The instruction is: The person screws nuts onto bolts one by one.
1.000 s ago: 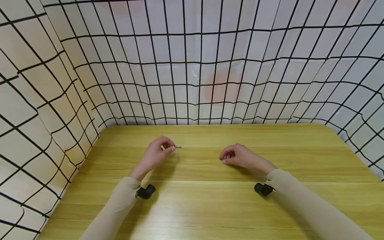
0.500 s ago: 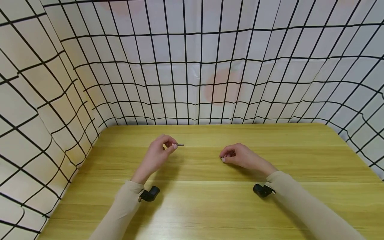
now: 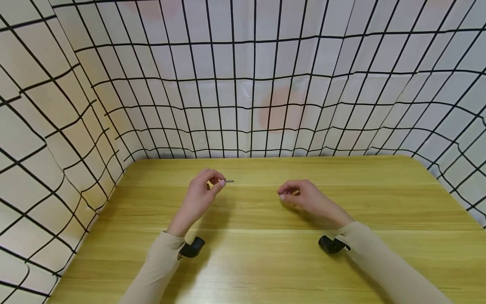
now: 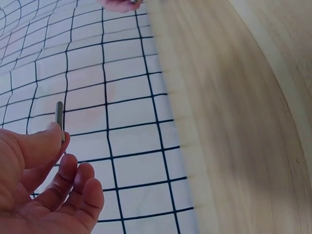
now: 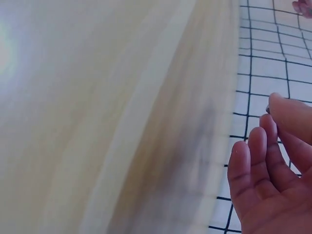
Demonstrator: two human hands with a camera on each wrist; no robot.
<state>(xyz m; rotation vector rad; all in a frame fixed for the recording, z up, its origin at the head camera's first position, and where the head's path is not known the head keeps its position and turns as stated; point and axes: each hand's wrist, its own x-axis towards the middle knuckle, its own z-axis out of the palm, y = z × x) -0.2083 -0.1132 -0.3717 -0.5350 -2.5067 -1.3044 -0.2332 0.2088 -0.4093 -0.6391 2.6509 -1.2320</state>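
The gap between my hands narrows slightly.
Above the table [image 3: 247, 261], my left hand [image 3: 200, 189] pinches a threaded metal rod [image 4: 59, 113], tip exposed; my right hand [image 3: 305, 197] pinches a tiny dark piece [image 5: 268, 110] I can't identify, well apart.

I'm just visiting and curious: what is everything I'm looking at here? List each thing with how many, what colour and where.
Threaded metal rod: one, grey, pinched in the left hand, one end sticking out.
Small piece: one, dark grey, pinched in the right hand; mostly hidden, so I cannot tell what it is.
Table: one, yellowish wood grain, under the hands.
Grid backdrop: one, white with black lines and faint pink and yellow patches, behind and beside the table.
Wrist devices: two, black, one at each cuff.
Sleeves: two, beige, on the forearms.
Left hand: one, above the table.
Right hand: one, above the table.
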